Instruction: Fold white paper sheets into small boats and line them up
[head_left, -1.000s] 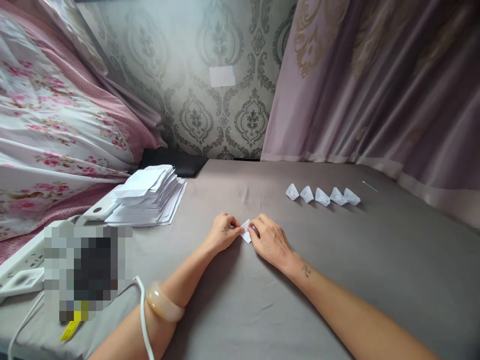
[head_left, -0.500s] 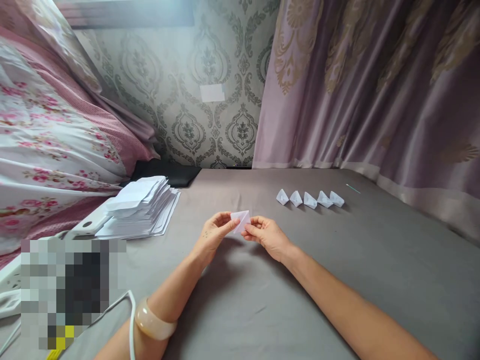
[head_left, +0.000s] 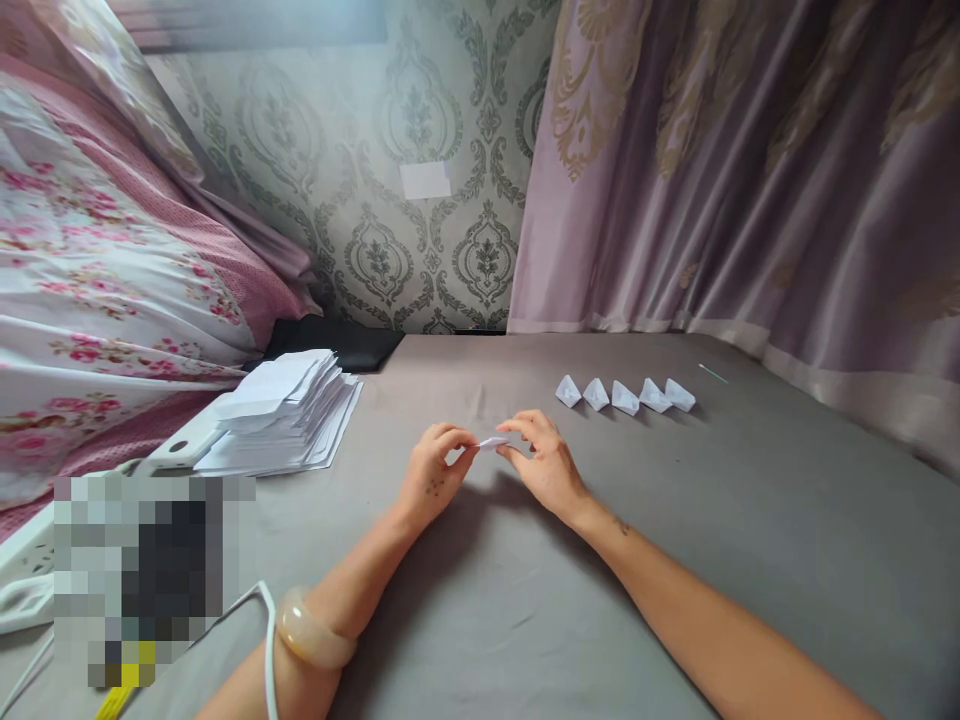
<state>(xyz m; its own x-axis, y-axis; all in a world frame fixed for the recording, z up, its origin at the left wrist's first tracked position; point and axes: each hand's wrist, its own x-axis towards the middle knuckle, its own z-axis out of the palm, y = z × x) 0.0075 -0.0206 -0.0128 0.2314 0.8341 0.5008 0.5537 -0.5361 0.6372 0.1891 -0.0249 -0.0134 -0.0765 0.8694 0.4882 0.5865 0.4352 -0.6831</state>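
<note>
Above the grey cloth, a small piece of folded white paper (head_left: 493, 442) is held nearly edge-on. My left hand (head_left: 439, 475) pinches its left corner between thumb and fingertips. At the paper's right end is my right hand (head_left: 551, 465), thumb below and bent fingers above, gripping it loosely; the exact contact is too small to see. Several folded white paper shapes (head_left: 625, 398) stand in a row beyond my right hand. To the far left of my left hand rises a thick stack of white paper sheets (head_left: 274, 430).
A white power strip (head_left: 187, 440) lies beside the stack, and a white cable (head_left: 268, 620) runs near my left forearm. Behind the stack is a black flat item (head_left: 337, 345). A thin stick (head_left: 713, 373) lies at the back right, near the purple curtain (head_left: 675, 220).
The folded paper has turned from showing its flat face to nearly edge-on. My right hand's fingers have spread and shifted slightly right; my left hand keeps its pinch.
</note>
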